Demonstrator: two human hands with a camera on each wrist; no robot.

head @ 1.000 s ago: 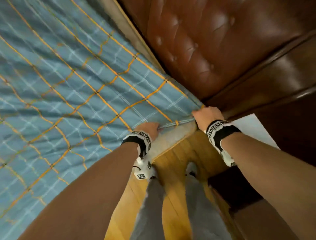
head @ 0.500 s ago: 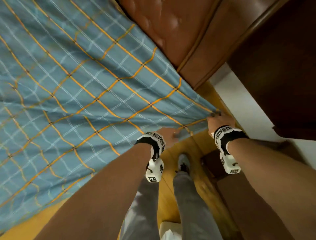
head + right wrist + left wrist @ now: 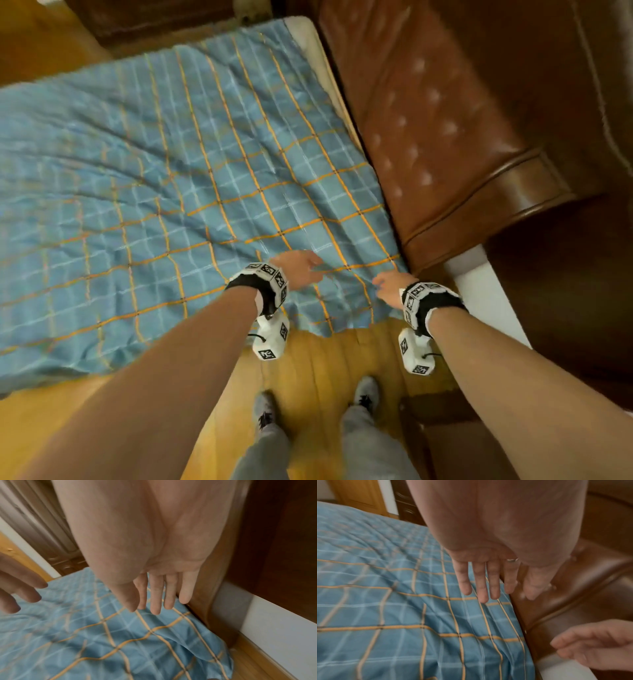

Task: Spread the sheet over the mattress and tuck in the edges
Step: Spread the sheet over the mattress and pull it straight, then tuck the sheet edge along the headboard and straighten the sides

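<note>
Both hands have let go of the sheet (image 3: 178,178) corner they were pinching half a second ago; the sheet now lies spread on the mattress (image 3: 310,44) instead of being pulled taut. It's blue with an orange and white grid, rumpled, covering most of the bed; near corner hangs over the edge onto the wooden floor (image 3: 329,370), not tucked. A bare strip of mattress shows along the far right edge next to the headboard (image 3: 428,113), brown tufted leather. Left hand (image 3: 298,269) is over the sheet near that corner, fingers (image 3: 481,586) straight and slack, holding nothing; contact with the cloth can't be confirmed. Right hand (image 3: 388,286) is just beside it at the corner by the headboard, fingers (image 3: 155,595) extended, also empty. Hands are apart, sheet below and ahead of both. Person's feet on the floor just short of the bed edge
</note>
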